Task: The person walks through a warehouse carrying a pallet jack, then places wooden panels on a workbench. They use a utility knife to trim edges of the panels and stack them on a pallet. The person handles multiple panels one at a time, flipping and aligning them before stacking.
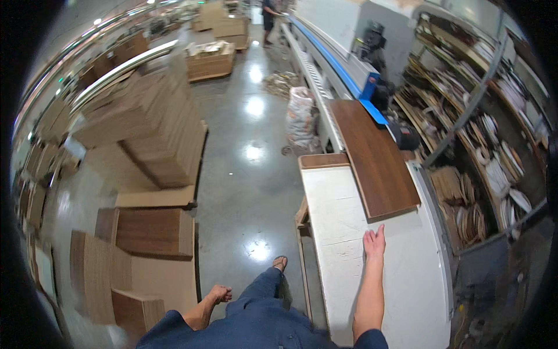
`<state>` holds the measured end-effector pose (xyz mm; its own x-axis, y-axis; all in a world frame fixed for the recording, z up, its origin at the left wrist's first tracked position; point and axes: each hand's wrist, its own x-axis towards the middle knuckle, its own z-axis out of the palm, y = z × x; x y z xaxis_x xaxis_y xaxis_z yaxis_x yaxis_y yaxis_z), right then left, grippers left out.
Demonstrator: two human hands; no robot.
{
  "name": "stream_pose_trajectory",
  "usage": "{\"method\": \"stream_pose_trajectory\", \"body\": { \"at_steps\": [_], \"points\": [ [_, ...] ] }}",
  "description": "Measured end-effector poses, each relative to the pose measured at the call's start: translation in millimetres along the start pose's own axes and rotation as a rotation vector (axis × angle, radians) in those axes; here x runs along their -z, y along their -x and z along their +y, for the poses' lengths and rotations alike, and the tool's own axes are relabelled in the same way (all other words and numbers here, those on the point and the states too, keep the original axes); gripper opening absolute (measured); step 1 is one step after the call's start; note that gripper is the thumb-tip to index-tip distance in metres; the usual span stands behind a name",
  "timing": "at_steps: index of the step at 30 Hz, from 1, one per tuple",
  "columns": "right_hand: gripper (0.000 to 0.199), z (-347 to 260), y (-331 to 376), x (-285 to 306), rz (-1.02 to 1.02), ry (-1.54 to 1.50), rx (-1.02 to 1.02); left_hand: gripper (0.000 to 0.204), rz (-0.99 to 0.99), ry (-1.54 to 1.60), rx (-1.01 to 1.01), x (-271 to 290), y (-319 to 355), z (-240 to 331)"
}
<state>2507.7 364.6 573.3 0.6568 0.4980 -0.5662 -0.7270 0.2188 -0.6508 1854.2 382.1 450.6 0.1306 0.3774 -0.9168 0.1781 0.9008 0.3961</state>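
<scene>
A brown wood-grain board [381, 163] lies lengthwise on the white worktable [337, 244], its far part reaching alongside the machine. Just short of the board's near edge, my right hand [375, 241] is stretched out over the table with its fingers extended and nothing in them. A narrow gap seems to separate fingertips and board. My left hand [220, 294] hangs low at my side above the floor, fingers curled in, with nothing visible in them. Close to it on the left are stacked brown panels [154, 232] on a pallet.
A long machine with a blue rail [325, 52] runs away ahead. Shelves [482, 134] with coiled strips stand at the right. A filled sack [301, 119] sits beside the machine. Tall board stacks [157, 128] line the left. Another person [268, 20] stands far ahead.
</scene>
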Motion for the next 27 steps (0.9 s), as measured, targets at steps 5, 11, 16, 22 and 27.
{"method": "stream_pose_trajectory", "body": {
  "at_steps": [5,11,16,22,27],
  "points": [
    [0.069,-10,-46,-6,-0.014,-0.212,0.032,0.019,0.044,-0.089,-0.072,-60,-28,153],
    [0.024,6,-43,-19,-0.108,-0.067,0.205,0.021,-0.083,-0.399,-0.376,-138,-76,298],
    [0.011,13,6,-15,0.073,0.24,0.184,0.028,-0.312,-0.576,-0.614,-273,-45,364],
    [0.021,55,153,45,0.198,0.232,0.186,0.032,-0.224,-0.944,-1.429,-386,43,333],
    [0.023,88,280,132,0.29,0.312,0.182,0.04,-0.424,-1.31,-1.846,-436,88,274]
  ]
}}
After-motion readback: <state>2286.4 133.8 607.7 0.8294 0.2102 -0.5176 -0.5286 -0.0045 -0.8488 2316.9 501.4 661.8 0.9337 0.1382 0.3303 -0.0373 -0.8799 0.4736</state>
